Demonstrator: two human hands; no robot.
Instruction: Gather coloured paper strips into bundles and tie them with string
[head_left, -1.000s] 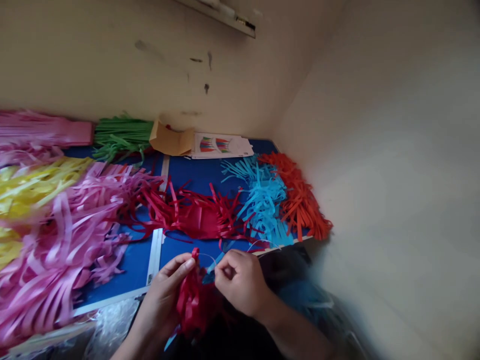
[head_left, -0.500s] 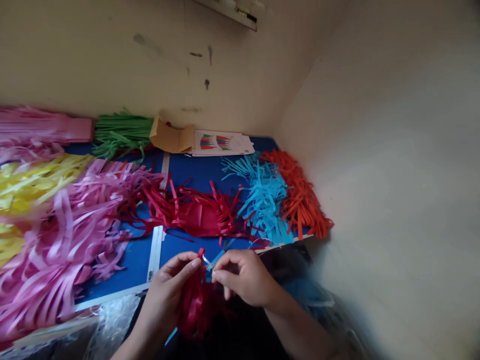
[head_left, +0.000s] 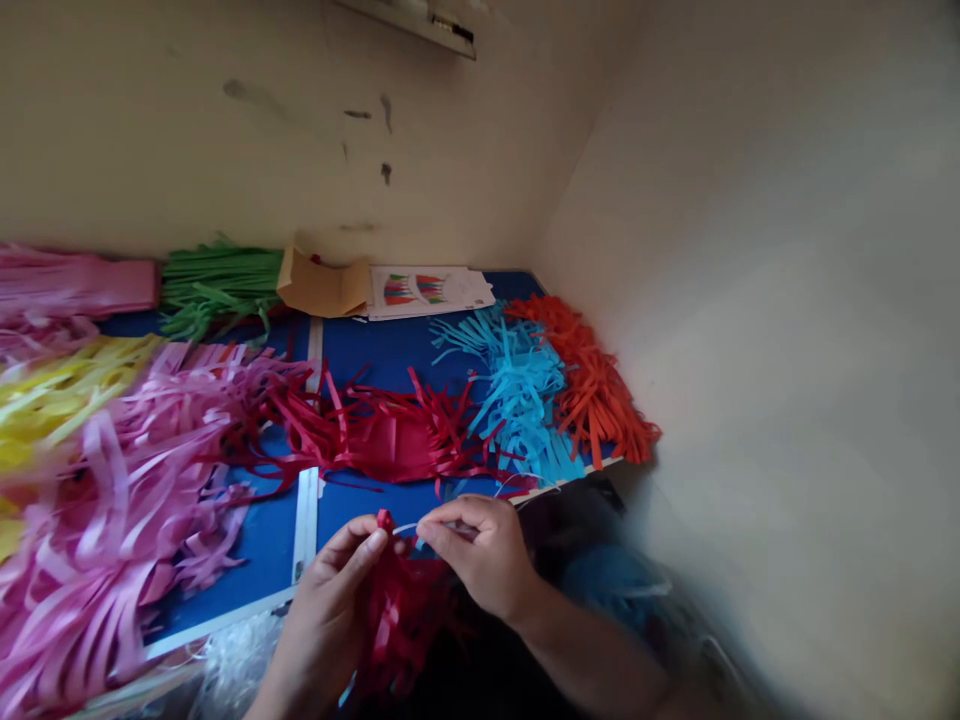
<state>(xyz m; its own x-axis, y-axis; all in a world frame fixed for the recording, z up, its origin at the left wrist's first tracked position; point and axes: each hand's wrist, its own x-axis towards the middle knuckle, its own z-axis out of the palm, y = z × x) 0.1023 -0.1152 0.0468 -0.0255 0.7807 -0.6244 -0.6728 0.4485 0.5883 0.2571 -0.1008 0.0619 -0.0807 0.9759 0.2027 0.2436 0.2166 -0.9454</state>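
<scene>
My left hand (head_left: 339,575) pinches the looped top of a red tissue-paper tassel (head_left: 397,615), whose fringe hangs down below the fingers. A thin white string (head_left: 405,527) runs from that loop to my right hand (head_left: 480,550), where thumb and forefinger are closed on it. Just beyond both hands, a red fringed tissue sheet (head_left: 397,437) lies spread on the blue table (head_left: 262,540). The lower part of the held tassel is dim against dark clothing.
Pink fringed tissue (head_left: 112,530) and yellow fringe (head_left: 60,385) cover the left side. Green fringe (head_left: 221,282), an open brown envelope (head_left: 324,284) and a printed card (head_left: 431,290) lie along the wall. Light-blue fringe (head_left: 521,385) and orange fringe (head_left: 596,385) lie to the right.
My right hand has turned slightly, and the white string now runs nearly level from the red loop. My left hand has shifted a little left and down in view, still pinching the tassel.
</scene>
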